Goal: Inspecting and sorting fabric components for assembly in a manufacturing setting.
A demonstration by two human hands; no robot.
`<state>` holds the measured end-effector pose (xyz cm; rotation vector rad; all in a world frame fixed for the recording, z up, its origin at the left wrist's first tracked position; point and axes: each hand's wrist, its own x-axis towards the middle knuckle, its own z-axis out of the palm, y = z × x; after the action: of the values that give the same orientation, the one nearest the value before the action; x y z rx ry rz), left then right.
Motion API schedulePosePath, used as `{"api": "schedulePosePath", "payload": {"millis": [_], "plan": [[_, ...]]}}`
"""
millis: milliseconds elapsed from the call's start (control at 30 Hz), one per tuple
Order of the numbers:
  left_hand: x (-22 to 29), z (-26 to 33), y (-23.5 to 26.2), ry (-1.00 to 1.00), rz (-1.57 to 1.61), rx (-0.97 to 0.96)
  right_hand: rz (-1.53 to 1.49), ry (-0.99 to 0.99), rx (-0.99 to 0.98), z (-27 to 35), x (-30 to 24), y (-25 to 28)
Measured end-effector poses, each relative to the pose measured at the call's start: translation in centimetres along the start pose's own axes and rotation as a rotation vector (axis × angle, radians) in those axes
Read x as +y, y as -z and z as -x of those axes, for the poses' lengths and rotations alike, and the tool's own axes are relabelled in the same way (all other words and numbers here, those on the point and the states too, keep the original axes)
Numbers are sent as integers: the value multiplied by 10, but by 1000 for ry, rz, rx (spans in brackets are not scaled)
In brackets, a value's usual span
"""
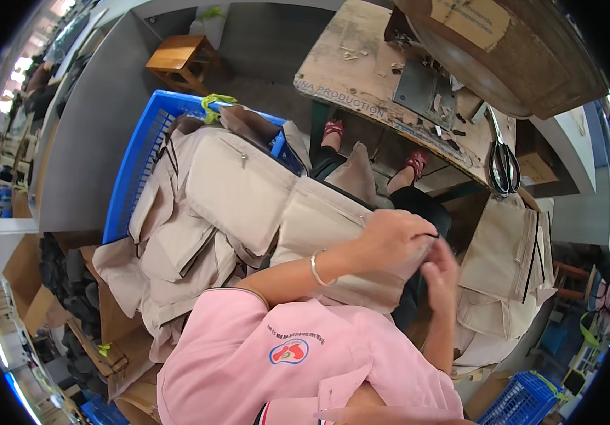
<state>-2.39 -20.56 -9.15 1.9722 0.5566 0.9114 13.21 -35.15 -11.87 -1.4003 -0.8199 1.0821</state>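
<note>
A wooden table (329, 71) carries black-handled scissors (501, 144) at its near right corner; beige zippered fabric panels (326, 219) stretch from the blue basket (124, 184), left hand (395, 237) gripping their right end, right hand's (442, 273) blurred hold unclear.

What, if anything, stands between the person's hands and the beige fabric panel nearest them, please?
Nothing visible does: the left hand is curled on the right-hand end of the beige fabric panel, and the right hand, slightly blurred, is right beside it. The blue basket stands off to the left, not between.
</note>
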Motion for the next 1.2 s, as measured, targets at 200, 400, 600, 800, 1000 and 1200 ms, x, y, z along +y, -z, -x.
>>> {"api": "schedulePosePath", "payload": {"millis": [200,400,600,800,1000,1200], "plan": [[-3,7,32,-110,-72,12,32,-115,19,3,-9,-8],[-67,48,126,226,-216,-305,-68,-53,330,16,-39,36],[-52,85,105,149,79,-454,-694,-413,109,36,-96,10],[-31,126,45,262,2,-563,-646,-388,-120,59,-70,-35],[-21,156,46,113,319,-339,245,22,-42,52,12,-65],[10,158,94,498,674,-647,670,429,-574,45,14,-91]]}}
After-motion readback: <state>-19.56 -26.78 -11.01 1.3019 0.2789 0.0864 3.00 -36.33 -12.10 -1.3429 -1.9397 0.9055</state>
